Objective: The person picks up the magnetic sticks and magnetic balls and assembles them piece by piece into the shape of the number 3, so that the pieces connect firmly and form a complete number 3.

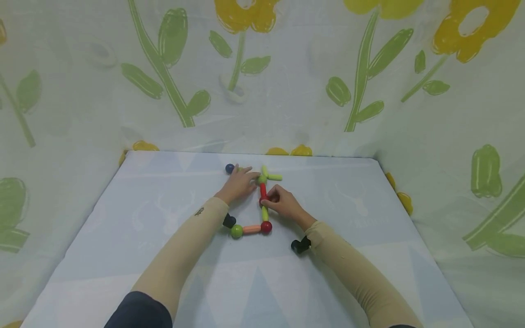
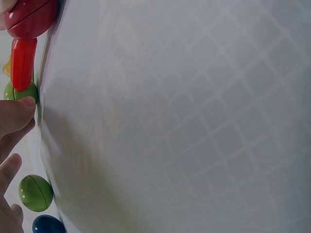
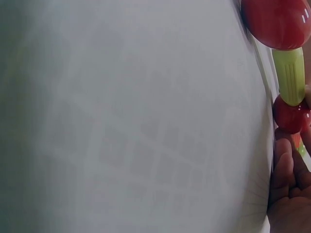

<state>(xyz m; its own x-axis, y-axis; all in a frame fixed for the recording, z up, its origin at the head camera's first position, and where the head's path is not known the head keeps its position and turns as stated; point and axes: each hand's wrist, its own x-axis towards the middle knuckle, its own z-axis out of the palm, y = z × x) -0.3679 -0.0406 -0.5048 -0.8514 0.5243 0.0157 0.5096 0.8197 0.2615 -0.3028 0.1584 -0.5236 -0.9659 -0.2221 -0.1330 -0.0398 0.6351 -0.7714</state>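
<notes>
My left hand (image 1: 239,186) pinches a green ball (image 1: 262,180) at the far part of a chain of toy balls and rods. Two yellow-green rods (image 1: 275,177) extend from that ball. A red rod (image 1: 263,189) links it to a red ball (image 3: 287,115), which my right hand (image 1: 286,206) pinches. Nearer me, a yellow-green rod (image 1: 265,213) leads to another red ball (image 1: 266,227). From there a salmon rod (image 1: 252,229) runs left to a green ball (image 1: 237,231). Beside my left fingers lie a blue ball (image 1: 229,169) and another green ball (image 2: 35,193), mostly hidden in the head view.
A pale patterned cloth covers the table (image 1: 156,218). Flower-printed curtains (image 1: 287,91) stand behind it and at both sides. A black wrist camera (image 1: 300,246) sticks out from the right sleeve, and another (image 1: 229,221) from the left.
</notes>
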